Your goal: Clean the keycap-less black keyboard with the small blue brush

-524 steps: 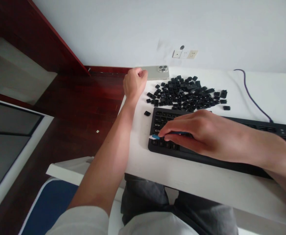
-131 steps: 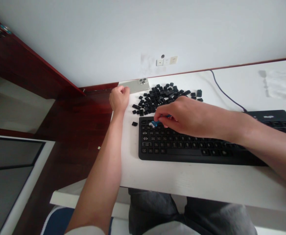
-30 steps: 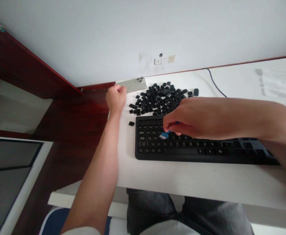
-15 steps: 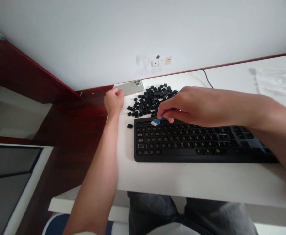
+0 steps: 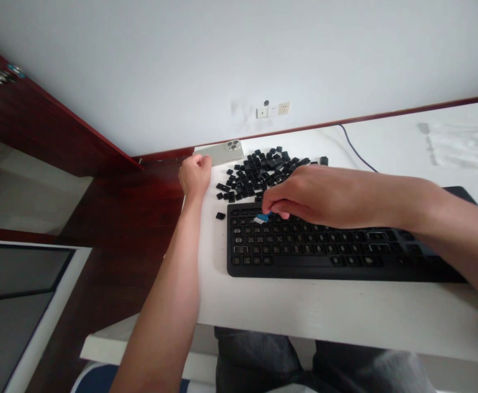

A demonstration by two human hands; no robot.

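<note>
And the small blue brush with pale bristles (image 5: 262, 218) has swept from the middle rows a second ago to the far rows, the right hand (image 5: 302, 197) travelling with it! So the brushing now appears to be working near the far left corner. That right grip pinches the brush between thumb and fingers, bristles poking out just left; touching or hovering, I can't tell. Directly beneath lies the long black plastic keyboard (image 5: 300, 270), flat on the white surface (image 5: 263, 300), its sockets bare, thin metal wires glinting at some; the forearm hides part of its right end. Beyond the grip, heaped black plastic keycaps (image 5: 259, 172). Farther left, the left hand (image 5: 195, 174) stays curled, beside a pale smartphone (image 5: 218, 153).
</note>
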